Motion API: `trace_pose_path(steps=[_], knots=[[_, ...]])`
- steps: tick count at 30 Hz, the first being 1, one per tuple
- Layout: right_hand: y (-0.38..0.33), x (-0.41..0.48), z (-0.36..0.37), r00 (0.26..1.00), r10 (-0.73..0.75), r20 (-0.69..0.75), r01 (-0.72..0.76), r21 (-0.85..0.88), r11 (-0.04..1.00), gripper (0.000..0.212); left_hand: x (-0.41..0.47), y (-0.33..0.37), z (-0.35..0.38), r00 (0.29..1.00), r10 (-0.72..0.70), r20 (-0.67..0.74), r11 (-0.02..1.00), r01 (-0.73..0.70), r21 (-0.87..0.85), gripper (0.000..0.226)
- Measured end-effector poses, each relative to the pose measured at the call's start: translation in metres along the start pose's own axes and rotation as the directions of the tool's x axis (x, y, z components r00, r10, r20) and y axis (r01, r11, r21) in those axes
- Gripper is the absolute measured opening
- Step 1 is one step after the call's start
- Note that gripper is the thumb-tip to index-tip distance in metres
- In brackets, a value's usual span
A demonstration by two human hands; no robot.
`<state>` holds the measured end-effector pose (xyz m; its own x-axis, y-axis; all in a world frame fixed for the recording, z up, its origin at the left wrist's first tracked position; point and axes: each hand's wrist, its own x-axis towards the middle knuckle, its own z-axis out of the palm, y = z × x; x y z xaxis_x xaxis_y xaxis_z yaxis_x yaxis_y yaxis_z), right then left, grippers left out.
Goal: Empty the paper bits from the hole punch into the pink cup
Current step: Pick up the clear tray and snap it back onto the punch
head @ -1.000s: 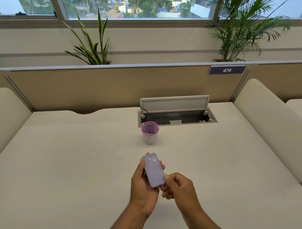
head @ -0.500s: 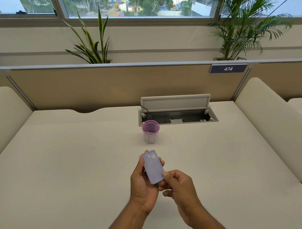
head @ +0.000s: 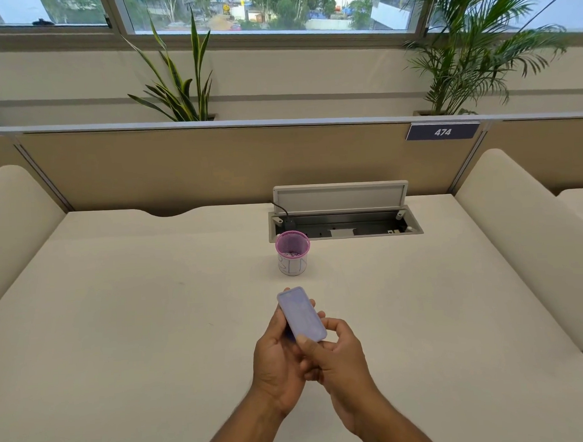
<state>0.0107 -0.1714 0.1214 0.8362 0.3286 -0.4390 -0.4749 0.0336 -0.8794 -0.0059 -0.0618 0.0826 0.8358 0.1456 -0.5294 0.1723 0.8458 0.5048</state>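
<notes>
A small lilac hole punch (head: 301, 314), flat underside up, is held above the white desk (head: 138, 325) in front of me. My left hand (head: 276, 357) cups it from the left and below. My right hand (head: 337, 354) grips its near end, thumb on the top face. The pink cup (head: 292, 253) stands upright on the desk just beyond the punch, a hand's length away. Paper bits lie inside it and a white label wraps its lower part.
An open cable hatch (head: 344, 219) with a raised lid and a black cord sits behind the cup. A tan partition (head: 199, 168) closes the desk's far edge; padded dividers (head: 522, 232) flank both sides. Two plants stand behind the partition.
Both hands have moved slightly away from me with the punch. My right thumb has slid up onto the punch's near end, and the two hands have closed together.
</notes>
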Motion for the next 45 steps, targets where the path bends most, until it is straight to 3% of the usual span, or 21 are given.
trace_pose_path(steps=[6,11,15,20,25,29,36,39,45], knots=[[0.002,0.001,0.000,1.000,-0.020,-0.020,0.018,-0.062,0.998,0.039,-0.005,0.000,0.005,1.000,-0.003,0.026,0.998,0.001,0.062,0.058],[-0.002,0.001,-0.003,1.000,0.001,0.026,0.005,-0.231,0.973,0.050,-0.007,-0.001,0.004,0.999,0.038,0.010,0.996,-0.038,0.081,0.055],[-0.011,0.012,-0.010,0.954,-0.266,-0.137,0.164,-0.505,0.848,0.056,-0.011,-0.003,0.010,0.999,0.042,0.010,0.998,-0.042,0.044,0.049],[-0.034,0.044,-0.023,0.965,-0.260,0.031,0.229,-0.579,0.782,0.037,-0.012,-0.001,0.012,0.999,0.011,0.048,0.998,-0.014,0.057,0.042],[-0.058,0.056,-0.024,0.972,-0.104,0.212,0.190,-0.439,0.878,0.017,-0.012,-0.001,0.015,0.997,-0.039,0.070,0.991,0.030,0.131,0.047],[-0.061,0.061,-0.020,0.974,-0.067,0.216,0.157,-0.434,0.887,0.020,-0.013,0.001,0.017,0.993,-0.051,0.106,0.994,0.041,0.098,0.052],[-0.051,0.064,-0.016,0.977,-0.064,0.203,0.132,-0.342,0.930,0.008,-0.013,-0.003,0.017,0.995,-0.059,0.076,0.995,0.052,0.083,0.054],[-0.047,0.063,-0.017,0.980,-0.077,0.183,0.137,-0.342,0.930,0.011,-0.012,-0.004,0.015,0.996,-0.054,0.069,0.997,0.049,0.065,0.053],[-0.035,0.054,-0.017,0.975,-0.078,0.206,0.151,-0.369,0.917,0.037,-0.012,0.002,0.017,0.999,0.007,0.046,0.999,-0.009,0.053,0.040]])
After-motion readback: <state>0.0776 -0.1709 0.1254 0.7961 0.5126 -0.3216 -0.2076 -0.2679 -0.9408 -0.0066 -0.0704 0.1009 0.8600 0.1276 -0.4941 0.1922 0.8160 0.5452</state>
